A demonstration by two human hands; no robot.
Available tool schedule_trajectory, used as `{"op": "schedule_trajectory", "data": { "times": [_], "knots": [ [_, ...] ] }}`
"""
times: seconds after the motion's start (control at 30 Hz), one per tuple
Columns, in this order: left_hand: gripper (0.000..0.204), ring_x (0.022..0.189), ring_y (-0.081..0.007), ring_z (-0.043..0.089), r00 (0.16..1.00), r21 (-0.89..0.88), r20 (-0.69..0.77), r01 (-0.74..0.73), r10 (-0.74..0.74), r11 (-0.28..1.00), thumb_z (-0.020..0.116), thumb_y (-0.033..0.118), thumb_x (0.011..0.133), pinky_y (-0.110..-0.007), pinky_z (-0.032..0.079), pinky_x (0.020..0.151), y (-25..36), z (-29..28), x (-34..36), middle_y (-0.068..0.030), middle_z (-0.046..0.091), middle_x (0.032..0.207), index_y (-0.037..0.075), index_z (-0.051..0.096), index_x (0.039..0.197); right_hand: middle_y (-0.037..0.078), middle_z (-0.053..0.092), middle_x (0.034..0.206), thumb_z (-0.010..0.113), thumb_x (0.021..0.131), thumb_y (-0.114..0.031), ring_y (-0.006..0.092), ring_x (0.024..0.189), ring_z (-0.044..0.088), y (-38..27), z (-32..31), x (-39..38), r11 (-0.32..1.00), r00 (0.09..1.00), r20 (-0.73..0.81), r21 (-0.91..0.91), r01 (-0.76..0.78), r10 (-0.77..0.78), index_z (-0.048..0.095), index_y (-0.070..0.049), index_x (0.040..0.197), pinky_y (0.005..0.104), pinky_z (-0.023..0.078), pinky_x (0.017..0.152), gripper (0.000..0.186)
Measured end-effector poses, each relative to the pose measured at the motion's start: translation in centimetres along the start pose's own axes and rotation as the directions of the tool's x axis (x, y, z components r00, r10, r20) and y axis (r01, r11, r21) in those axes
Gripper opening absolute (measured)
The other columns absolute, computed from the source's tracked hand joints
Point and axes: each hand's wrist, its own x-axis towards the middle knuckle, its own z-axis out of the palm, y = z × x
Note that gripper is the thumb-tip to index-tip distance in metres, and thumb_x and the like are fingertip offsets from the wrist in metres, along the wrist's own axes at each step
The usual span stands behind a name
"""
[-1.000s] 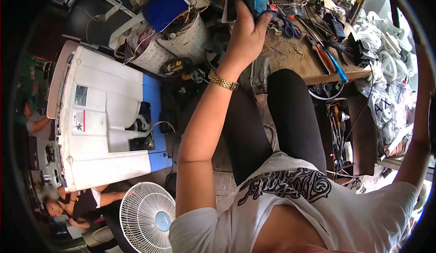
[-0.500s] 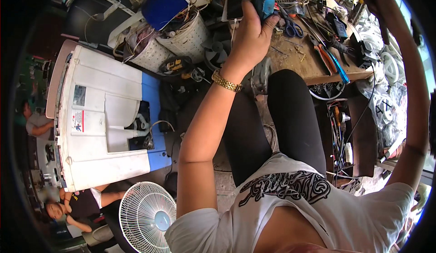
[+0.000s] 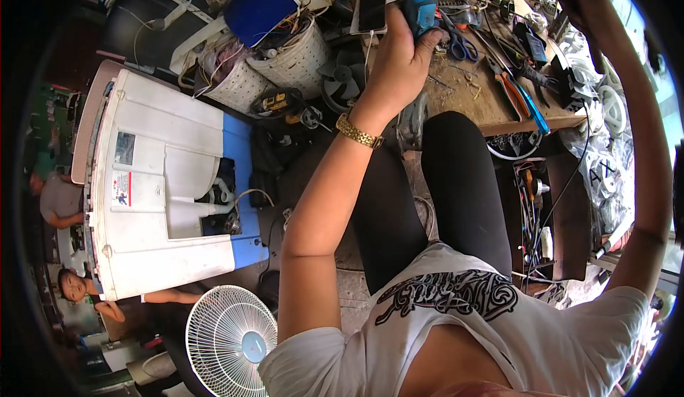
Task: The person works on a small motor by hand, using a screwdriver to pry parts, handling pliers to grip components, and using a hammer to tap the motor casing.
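Note:
Raised over the far part of the workbench (image 3: 463, 105), my left hand (image 3: 399, 66) is closed around a teal power tool (image 3: 420, 4). The hand covers much of the tool's lower part, and its exact kind is unclear. A gold-coloured watch or bracelet (image 3: 360, 131) circles that wrist. Close by, a black-screened phone (image 3: 372, 11) lies on a white pad, and blue-handled scissors (image 3: 462, 46) rest on the wood. My right hand (image 3: 573, 2) is high at the far right, dark and partly cut off by the picture's edge. Its fingers cannot be made out.
Red-and-blue-handled pliers (image 3: 514, 96) lie near the bench edge. White perforated baskets (image 3: 288, 59) hold wires. A large white-and-blue appliance housing (image 3: 153, 183) stands left, a fan (image 3: 231, 340) below it. Two people are at far left. Bagged white parts (image 3: 605, 169) are at right.
The teal tool has tilted and shifted slightly right and down, showing more of the phone. My right hand has moved a little left. A person at the lower left has moved up.

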Motion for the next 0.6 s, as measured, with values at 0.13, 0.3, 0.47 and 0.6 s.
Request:
{"op": "schedule_trajectory", "data": {
  "times": [0.13, 0.3, 0.47, 0.6],
  "knots": [
    [0.052, 0.091, -0.047, 0.064, 1.0, 0.044, -0.006, 0.009, -0.009, 0.999, 0.059, 0.031, 0.099, -0.049, 0.05, 0.075, 0.0, 0.3, 0.2, -0.0261, 0.064, 0.097, -0.001, 0.026, 0.123, -0.001, 0.047, 0.067, 0.04, 0.108, -0.039, 0.0098, 0.051, 0.038, 0.0, 0.1, 0.0, 1.0, 1.0, 0.004, 0.004, -0.011, 0.011, 0.06, -0.004, 0.109, 0.0285, 0.034, 0.045, 0.04],
    [0.049, 0.092, -0.0478, 0.063, 1.0, 0.111, 0.0, -0.001, 0.001, 0.994, 0.06, 0.029, 0.099, -0.048, 0.05, 0.075, -0.1, 0.5, 0.3, -0.028, 0.063, 0.098, -0.001, 0.027, 0.119, -0.003, 0.046, 0.062, 0.039, 0.108, -0.039, 0.009, 0.046, 0.037, 0.3, 0.1, 0.1, 1.0, 0.999, 0.011, 0.009, -0.03, 0.03, 0.06, -0.005, 0.107, 0.0283, 0.034, 0.041, 0.04],
    [0.049, 0.093, -0.0492, 0.063, 1.0, 0.07, 0.019, 0.005, -0.006, 0.998, 0.06, 0.029, 0.099, -0.049, 0.05, 0.074, 0.1, 0.6, 0.3, -0.0296, 0.063, 0.099, -0.002, 0.028, 0.119, -0.003, 0.045, 0.059, 0.036, 0.109, -0.038, 0.0091, 0.044, 0.036, 0.4, 0.6, 0.5, 1.0, 0.998, 0.068, -0.018, -0.002, 0.004, 0.059, -0.005, 0.103, 0.0279, 0.034, 0.04, 0.041],
    [0.052, 0.093, -0.0495, 0.062, 1.0, 0.128, 0.01, 0.007, -0.009, 0.992, 0.061, 0.027, 0.098, -0.049, 0.05, 0.076, 0.4, 1.1, 0.0, -0.0297, 0.063, 0.099, -0.004, 0.028, 0.124, -0.003, 0.047, 0.061, 0.034, 0.11, -0.036, 0.0088, 0.046, 0.038, -0.2, 1.5, 0.3, 0.991, 0.991, 0.095, -0.089, 0.098, -0.089, 0.059, -0.005, 0.105, 0.0269, 0.036, 0.042, 0.04]
  ]
}}
